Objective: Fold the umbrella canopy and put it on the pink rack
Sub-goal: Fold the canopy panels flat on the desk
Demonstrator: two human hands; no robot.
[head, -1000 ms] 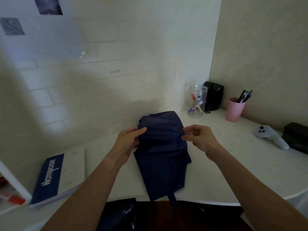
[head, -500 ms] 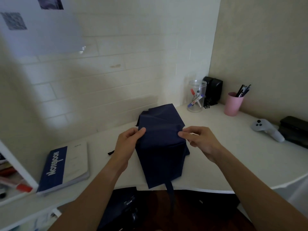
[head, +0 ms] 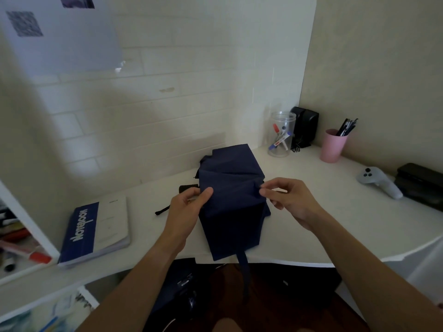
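A dark navy umbrella canopy [head: 231, 207] lies partly folded on the white desk [head: 335, 224], its near end and a strap hanging over the front edge. My left hand [head: 189, 207] pinches the fold's left edge between thumb and fingers. My right hand [head: 287, 200] pinches the right edge of the same fold. A black umbrella handle with a wrist strap [head: 185, 189] pokes out to the left of the cloth, behind my left hand. No pink rack is in view.
A blue and white notebook [head: 96, 230] lies at the left. At the back right stand a clear jar of markers [head: 281, 134], a black speaker [head: 305, 124] and a pink pen cup [head: 333, 146]. A grey controller [head: 377, 182] and black case [head: 422, 185] sit far right.
The view has tilted a little, so the canopy sits lower against the desk edge. Both hands keep pinching the same fold; more of the black handle shows at the left.
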